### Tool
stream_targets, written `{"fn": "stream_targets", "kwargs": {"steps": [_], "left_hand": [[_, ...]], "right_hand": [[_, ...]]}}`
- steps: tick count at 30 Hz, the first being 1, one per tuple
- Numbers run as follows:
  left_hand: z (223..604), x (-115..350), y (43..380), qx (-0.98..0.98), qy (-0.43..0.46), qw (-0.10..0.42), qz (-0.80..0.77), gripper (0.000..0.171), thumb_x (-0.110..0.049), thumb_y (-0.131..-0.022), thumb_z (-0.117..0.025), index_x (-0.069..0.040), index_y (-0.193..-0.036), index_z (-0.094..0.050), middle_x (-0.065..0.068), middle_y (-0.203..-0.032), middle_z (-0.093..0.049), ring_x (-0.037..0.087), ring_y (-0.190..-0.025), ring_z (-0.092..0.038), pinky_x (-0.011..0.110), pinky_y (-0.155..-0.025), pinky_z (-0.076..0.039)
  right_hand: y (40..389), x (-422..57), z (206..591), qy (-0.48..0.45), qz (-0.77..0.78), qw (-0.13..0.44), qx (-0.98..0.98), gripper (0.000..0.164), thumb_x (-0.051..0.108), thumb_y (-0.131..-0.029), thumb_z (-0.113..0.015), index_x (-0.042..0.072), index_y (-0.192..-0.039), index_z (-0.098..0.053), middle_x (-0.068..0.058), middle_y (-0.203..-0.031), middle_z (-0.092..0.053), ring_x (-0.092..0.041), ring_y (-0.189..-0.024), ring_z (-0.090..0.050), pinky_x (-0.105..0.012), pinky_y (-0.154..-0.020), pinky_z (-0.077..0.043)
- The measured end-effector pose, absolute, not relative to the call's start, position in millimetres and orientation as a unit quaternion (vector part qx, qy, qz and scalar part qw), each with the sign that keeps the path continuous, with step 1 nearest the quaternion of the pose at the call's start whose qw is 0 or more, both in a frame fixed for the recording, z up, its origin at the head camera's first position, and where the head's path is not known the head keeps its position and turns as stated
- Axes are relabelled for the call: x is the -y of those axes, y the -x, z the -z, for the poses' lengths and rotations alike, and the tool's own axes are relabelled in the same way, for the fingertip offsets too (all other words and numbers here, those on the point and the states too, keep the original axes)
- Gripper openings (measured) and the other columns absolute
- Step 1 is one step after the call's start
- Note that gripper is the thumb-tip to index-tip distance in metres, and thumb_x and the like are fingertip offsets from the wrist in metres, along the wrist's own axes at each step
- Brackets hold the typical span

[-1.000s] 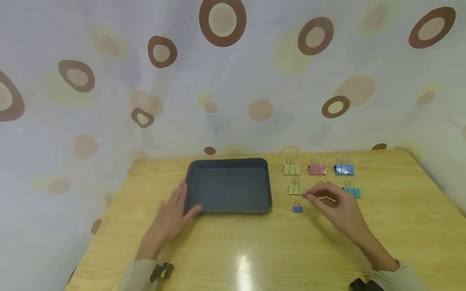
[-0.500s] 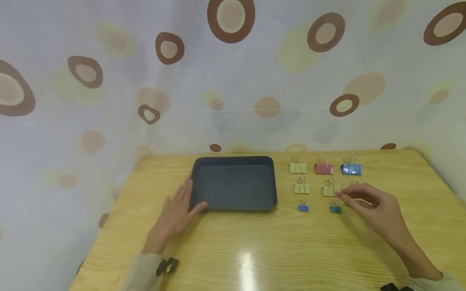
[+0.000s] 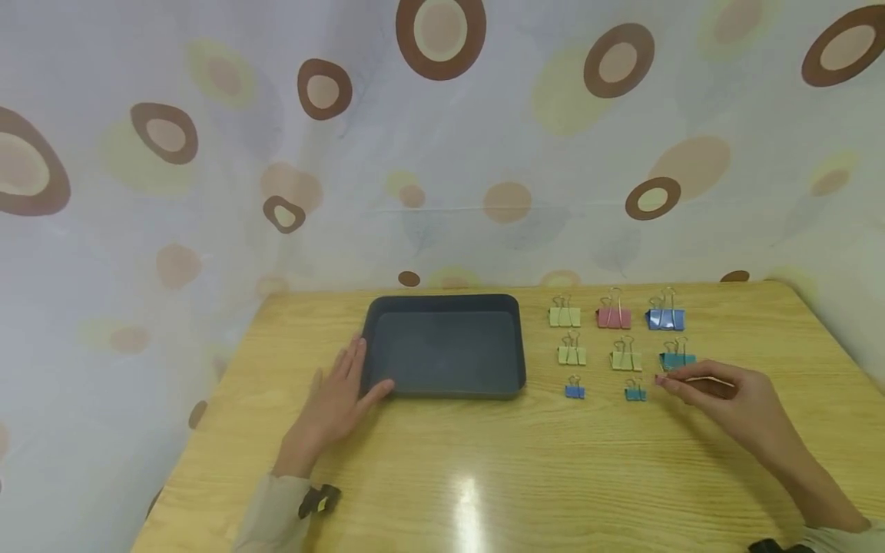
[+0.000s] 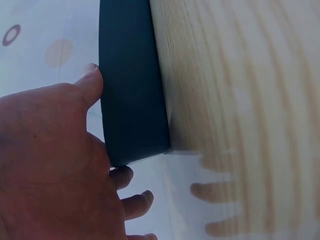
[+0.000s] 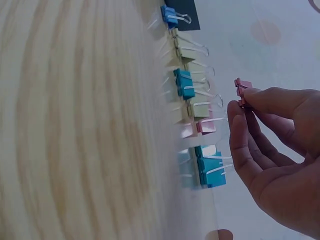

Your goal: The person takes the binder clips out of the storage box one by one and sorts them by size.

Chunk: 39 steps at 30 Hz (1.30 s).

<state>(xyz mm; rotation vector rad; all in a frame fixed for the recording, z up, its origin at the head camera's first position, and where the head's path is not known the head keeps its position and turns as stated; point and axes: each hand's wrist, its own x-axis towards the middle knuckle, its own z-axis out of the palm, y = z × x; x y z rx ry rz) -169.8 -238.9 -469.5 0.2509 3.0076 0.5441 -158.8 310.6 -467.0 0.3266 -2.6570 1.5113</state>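
Observation:
Between thumb and fingertips my right hand (image 3: 743, 403) pinches a small pink binder clip (image 5: 243, 86), held just above the table at the right end of the front row. A small teal binder clip (image 3: 635, 394) and a small blue binder clip (image 3: 575, 392) sit left of it. Behind it, a medium teal binder clip (image 3: 677, 360) is partly covered by the fingers. My left hand (image 3: 330, 415) rests with straight, spread fingers against the near left corner of a dark tray (image 3: 442, 353), which holds nothing.
Medium pale yellow binder clips (image 3: 626, 361) share the middle row. The back row has a large pale yellow binder clip (image 3: 565, 317), a pink binder clip (image 3: 614, 318) and a blue binder clip (image 3: 666, 319). A patterned cloth (image 3: 456, 153) hangs behind the wooden table (image 3: 539, 476).
My right hand has carried the small pink binder clip rightward, past the small teal one, and a little lower. The head view has shifted slightly. My left hand stays at the tray.

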Motion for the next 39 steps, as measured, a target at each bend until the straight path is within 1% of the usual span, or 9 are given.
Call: {"fn": "stream_targets", "kwargs": {"steps": [4, 6, 9, 13, 16, 21, 26, 28, 39], "left_hand": [[471, 237, 173, -0.98, -0.084, 0.044, -0.175, 0.095, -0.065, -0.103, -0.043, -0.002, -0.164, -0.008, 0.013, -0.172, -0.006, 0.038, -0.156, -0.013, 0.072, -0.117, -0.01], [470, 237, 173, -0.98, -0.084, 0.048, -0.175, 0.095, -0.065, -0.103, -0.043, -0.001, -0.164, -0.007, 0.014, -0.172, -0.006, 0.038, -0.156, -0.013, 0.072, -0.118, -0.01], [469, 238, 172, -0.979, -0.084, 0.046, -0.181, 0.094, -0.064, -0.103, -0.044, 0.0, -0.164, -0.009, 0.015, -0.171, -0.006, 0.039, -0.155, -0.013, 0.072, -0.117, -0.01], [468, 240, 171, -0.978, -0.084, 0.041, -0.187, 0.093, -0.062, -0.104, -0.044, 0.001, -0.163, -0.01, 0.016, -0.171, -0.008, 0.04, -0.155, -0.013, 0.073, -0.117, -0.01], [469, 244, 169, -0.978, -0.081, 0.043, -0.186, 0.093, -0.061, -0.104, -0.043, 0.002, -0.163, -0.009, 0.017, -0.171, -0.007, 0.041, -0.155, -0.013, 0.073, -0.117, -0.01], [470, 247, 166, -0.977, -0.084, 0.034, -0.193, 0.094, -0.062, -0.104, -0.044, 0.003, -0.163, -0.01, 0.019, -0.171, -0.008, 0.042, -0.154, -0.014, 0.075, -0.115, -0.01], [472, 249, 164, -0.973, -0.092, 0.023, -0.21, 0.096, -0.065, -0.103, -0.043, 0.003, -0.163, -0.012, 0.02, -0.17, -0.01, 0.045, -0.154, -0.015, 0.077, -0.113, -0.01], [473, 250, 163, -0.974, -0.09, 0.026, -0.208, 0.096, -0.067, -0.102, -0.041, 0.002, -0.163, -0.012, 0.019, -0.171, -0.01, 0.044, -0.154, -0.014, 0.076, -0.114, -0.01], [469, 251, 166, -0.977, -0.082, 0.051, -0.188, 0.094, -0.063, -0.104, -0.044, 0.0, -0.164, -0.007, 0.016, -0.171, -0.004, 0.039, -0.156, -0.011, 0.075, -0.115, -0.01]], "right_hand": [[160, -322, 471, -0.106, -0.484, 0.031, 0.868, 0.016, 0.003, -0.095, -0.072, -0.007, -0.107, -0.073, 0.013, -0.101, -0.077, 0.004, -0.088, -0.071, -0.013, -0.072, -0.055], [161, -327, 474, -0.105, -0.468, 0.03, 0.877, 0.015, 0.003, -0.095, -0.073, -0.007, -0.106, -0.073, 0.014, -0.098, -0.076, 0.004, -0.086, -0.07, -0.011, -0.071, -0.054], [162, -330, 478, -0.1, -0.436, 0.027, 0.894, 0.015, 0.007, -0.095, -0.074, -0.003, -0.105, -0.075, 0.01, -0.096, -0.077, 0.003, -0.082, -0.07, -0.012, -0.069, -0.053], [163, -334, 480, -0.084, -0.395, 0.017, 0.914, 0.016, 0.017, -0.095, -0.077, 0.005, -0.104, -0.078, 0.005, -0.096, -0.077, 0.002, -0.081, -0.069, -0.013, -0.068, -0.052], [165, -335, 481, -0.077, -0.385, 0.008, 0.92, 0.017, 0.022, -0.094, -0.077, 0.008, -0.104, -0.079, 0.005, -0.097, -0.077, 0.003, -0.083, -0.068, -0.014, -0.069, -0.052], [166, -334, 484, -0.082, -0.386, -0.002, 0.919, 0.017, 0.02, -0.094, -0.077, 0.006, -0.103, -0.078, -0.001, -0.098, -0.077, 0.002, -0.082, -0.067, -0.016, -0.069, -0.052], [167, -333, 485, -0.079, -0.373, -0.005, 0.925, 0.018, 0.024, -0.094, -0.078, 0.008, -0.103, -0.078, -0.001, -0.098, -0.077, 0.001, -0.08, -0.066, -0.019, -0.068, -0.053], [168, -333, 486, -0.078, -0.367, -0.003, 0.927, 0.019, 0.026, -0.094, -0.078, 0.009, -0.103, -0.079, -0.001, -0.098, -0.077, 0.001, -0.08, -0.066, -0.019, -0.068, -0.052], [167, -335, 487, -0.086, -0.358, -0.022, 0.929, 0.024, 0.027, -0.098, -0.073, 0.006, -0.111, -0.077, -0.01, -0.105, -0.077, 0.005, -0.085, -0.064, -0.02, -0.07, -0.052]]}}
